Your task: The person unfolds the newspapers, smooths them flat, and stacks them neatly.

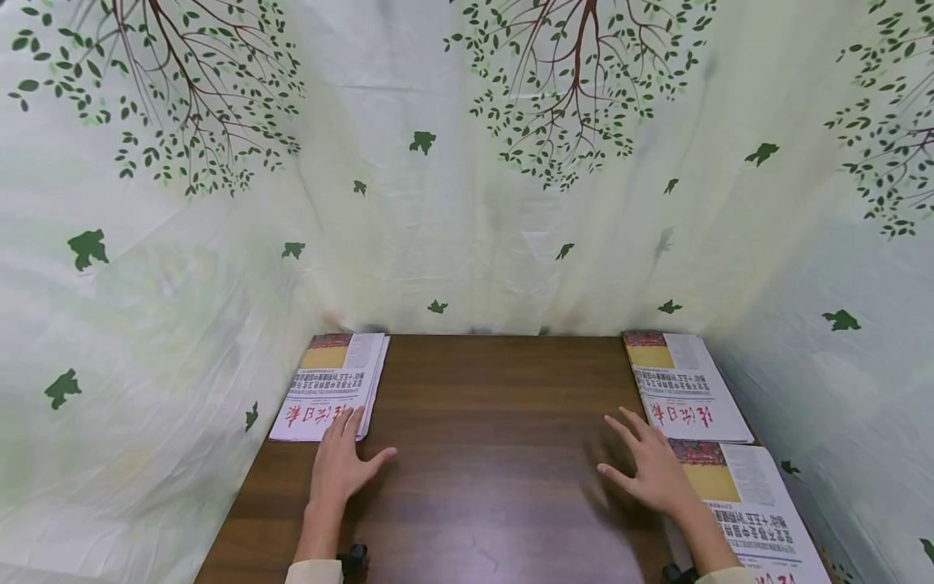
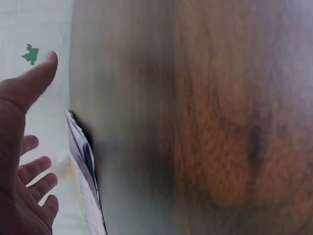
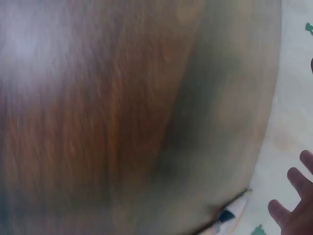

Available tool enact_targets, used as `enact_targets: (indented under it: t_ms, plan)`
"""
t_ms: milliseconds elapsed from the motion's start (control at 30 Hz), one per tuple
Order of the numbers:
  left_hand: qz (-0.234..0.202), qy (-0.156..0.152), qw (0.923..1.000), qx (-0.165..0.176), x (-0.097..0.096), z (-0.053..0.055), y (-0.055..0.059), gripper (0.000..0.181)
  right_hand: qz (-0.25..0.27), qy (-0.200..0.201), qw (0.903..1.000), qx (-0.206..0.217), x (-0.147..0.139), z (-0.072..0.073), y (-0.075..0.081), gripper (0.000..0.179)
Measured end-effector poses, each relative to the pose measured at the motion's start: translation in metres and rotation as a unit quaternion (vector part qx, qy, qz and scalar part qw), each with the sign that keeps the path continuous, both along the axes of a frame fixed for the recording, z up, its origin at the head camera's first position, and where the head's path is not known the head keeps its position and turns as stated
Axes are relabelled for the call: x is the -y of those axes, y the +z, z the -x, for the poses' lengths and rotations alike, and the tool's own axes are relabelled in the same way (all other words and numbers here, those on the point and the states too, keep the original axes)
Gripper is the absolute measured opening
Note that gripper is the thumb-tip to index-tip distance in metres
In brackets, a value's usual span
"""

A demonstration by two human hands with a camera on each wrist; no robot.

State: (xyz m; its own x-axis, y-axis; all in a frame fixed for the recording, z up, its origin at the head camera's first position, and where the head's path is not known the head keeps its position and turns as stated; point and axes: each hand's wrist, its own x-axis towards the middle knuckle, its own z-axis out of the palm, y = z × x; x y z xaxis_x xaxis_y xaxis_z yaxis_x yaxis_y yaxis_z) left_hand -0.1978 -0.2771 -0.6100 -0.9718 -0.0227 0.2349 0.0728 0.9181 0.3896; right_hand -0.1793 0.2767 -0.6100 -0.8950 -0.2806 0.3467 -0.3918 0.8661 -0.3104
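Observation:
My left hand (image 1: 341, 466) is spread with the thumb out, its fingertips over the near edge of a folded newspaper stack (image 1: 328, 389) at the table's back left. In the left wrist view that hand (image 2: 24, 161) holds nothing, and the newspaper's folded edge (image 2: 85, 171) shows beyond it. My right hand (image 1: 649, 466) has its fingers apart and is also without anything in it. It hovers beside two newspapers on the right: one at the back (image 1: 689, 389) and one nearer (image 1: 759, 507), partly covered by the forearm. Whether either hand touches paper, I cannot tell.
A brown wooden table (image 1: 496, 422) stretches between the newspapers. Behind it and along both sides hangs a pale curtain (image 1: 481, 227) printed with green leaves and branches. A dark wrist strap (image 1: 353, 561) sits at the left cuff.

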Motion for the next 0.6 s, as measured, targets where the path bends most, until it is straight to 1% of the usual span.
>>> enact_targets:
  t_ms: [67, 167, 267, 367, 467, 600]
  plan:
    - [-0.003, 0.007, 0.9999, 0.014, 0.002, 0.002, -0.002, 0.107, 0.001, 0.002, 1.0, 0.0, 0.004, 0.0, -0.005, 0.081]
    - [-0.008, 0.017, 0.9994, 0.028, 0.004, 0.007, -0.007, 0.104, 0.009, 0.01, 0.9998, 0.017, 0.01, -0.001, -0.013, 0.078]
    - [-0.013, 0.024, 0.9992, 0.029, 0.004, 0.013, -0.013, 0.092, 0.015, 0.016, 0.9991, 0.037, 0.017, -0.003, -0.021, 0.077]
    - [-0.016, 0.03, 0.9992, 0.021, 0.003, 0.018, -0.02, 0.074, 0.019, 0.012, 0.9983, 0.053, 0.022, -0.005, -0.028, 0.078]
    - [-0.029, 0.035, 0.999, 0.002, 0.002, 0.021, -0.026, 0.058, 0.015, 0.01, 0.9968, 0.078, 0.027, -0.007, -0.033, 0.08]
    - [-0.052, 0.048, 0.9974, -0.017, 0.002, 0.022, -0.033, 0.046, 0.001, 0.014, 0.9917, 0.128, 0.032, -0.009, -0.034, 0.085]
